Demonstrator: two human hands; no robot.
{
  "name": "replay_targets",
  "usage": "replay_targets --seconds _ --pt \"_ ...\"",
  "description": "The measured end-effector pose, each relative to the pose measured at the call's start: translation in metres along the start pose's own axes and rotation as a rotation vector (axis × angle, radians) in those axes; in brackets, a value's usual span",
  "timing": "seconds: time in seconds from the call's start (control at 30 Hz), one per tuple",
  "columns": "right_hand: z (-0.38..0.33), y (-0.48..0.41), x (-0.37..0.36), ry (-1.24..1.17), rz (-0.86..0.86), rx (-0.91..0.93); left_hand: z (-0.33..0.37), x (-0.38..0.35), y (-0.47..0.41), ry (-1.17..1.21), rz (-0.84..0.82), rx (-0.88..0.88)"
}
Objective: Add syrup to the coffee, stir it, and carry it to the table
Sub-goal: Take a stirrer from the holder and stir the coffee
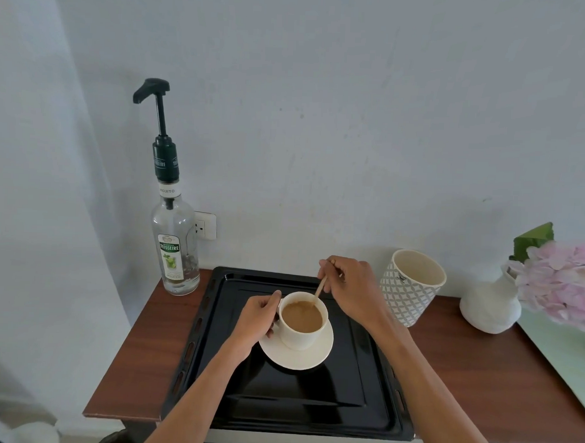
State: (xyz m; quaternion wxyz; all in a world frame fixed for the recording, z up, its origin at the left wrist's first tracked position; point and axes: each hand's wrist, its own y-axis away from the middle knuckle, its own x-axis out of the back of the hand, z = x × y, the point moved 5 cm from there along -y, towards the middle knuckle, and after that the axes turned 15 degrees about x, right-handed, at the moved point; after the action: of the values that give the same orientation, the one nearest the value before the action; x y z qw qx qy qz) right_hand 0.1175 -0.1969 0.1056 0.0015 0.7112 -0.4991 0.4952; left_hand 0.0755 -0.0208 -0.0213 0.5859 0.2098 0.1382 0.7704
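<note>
Coffee cup (301,321) sits on saucer (296,349), centre of black tray (278,403). Left hand (256,319) clamped on cup handle, 9 o'clock side. Right hand (351,289) pinches wooden stirrer (320,288), tip in coffee at 1 o'clock. Risks: brisk stirring slops over rim; cup skids on saucer during carry. Syrup bottle (175,247) stands apart, 10 o'clock.

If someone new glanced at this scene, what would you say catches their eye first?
Most likely the white cup of milky coffee on its saucer, at the middle of a black tray, with the left hand at the cup's side and the right hand holding a wooden stirrer in the drink. Next, the tall syrup bottle with a pump, standing at the wooden table's back left corner, and the pink flowers in a white vase at far right.
</note>
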Motion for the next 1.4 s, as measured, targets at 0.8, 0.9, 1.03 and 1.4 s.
replay_targets --seconds 0.8,0.9,1.03,1.4 --pt "0.004 0.017 -0.020 -0.247 0.010 -0.139 0.001 -0.001 0.001 0.015 0.003 0.000" --pt "0.000 0.009 -0.018 -0.198 0.058 -0.106 0.001 0.000 0.001 0.010 0.004 -0.003" --pt "0.007 0.007 -0.004 -0.074 0.092 -0.055 0.001 0.000 0.001 0.008 -0.008 0.002" --pt "-0.001 0.005 -0.019 -0.212 0.083 -0.097 0.002 0.000 0.000 -0.007 -0.003 0.007"
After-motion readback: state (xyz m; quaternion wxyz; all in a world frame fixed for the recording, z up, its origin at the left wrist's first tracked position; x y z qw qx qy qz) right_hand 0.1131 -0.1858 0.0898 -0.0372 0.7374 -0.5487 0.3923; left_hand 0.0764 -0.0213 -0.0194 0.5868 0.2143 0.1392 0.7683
